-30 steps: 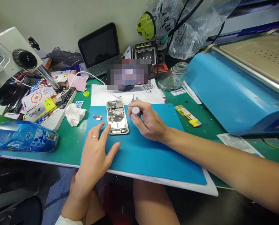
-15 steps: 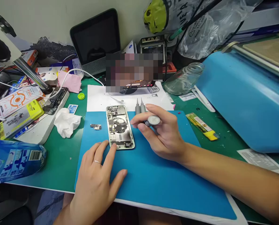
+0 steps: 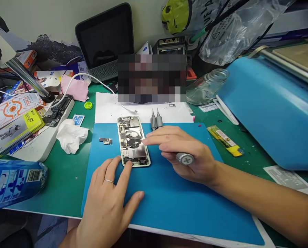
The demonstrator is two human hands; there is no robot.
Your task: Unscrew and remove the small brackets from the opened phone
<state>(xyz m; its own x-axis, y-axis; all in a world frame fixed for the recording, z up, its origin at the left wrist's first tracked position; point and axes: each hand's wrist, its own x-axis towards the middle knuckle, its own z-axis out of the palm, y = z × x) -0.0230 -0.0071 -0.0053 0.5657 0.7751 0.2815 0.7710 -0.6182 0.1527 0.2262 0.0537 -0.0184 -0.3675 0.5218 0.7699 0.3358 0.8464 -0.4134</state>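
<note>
We've got L hand (image 3: 110, 196) w/ fingers apart, tips at btm edge of opened phone (image 3: 132, 151) on our blue mat (image 3: 174, 203); R hand (image 3: 195, 150) fingers curled round grey screwdriver (image 3: 185, 158), index tip nr phone's R edge.

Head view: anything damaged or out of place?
Mainly the wall at back left: a dark, rough patch where the paint looks flaked off. Also a crumpled tissue left of the blue mat, possibly litter. The open phone shows no obvious break; fine damage would be too small to see.
</note>
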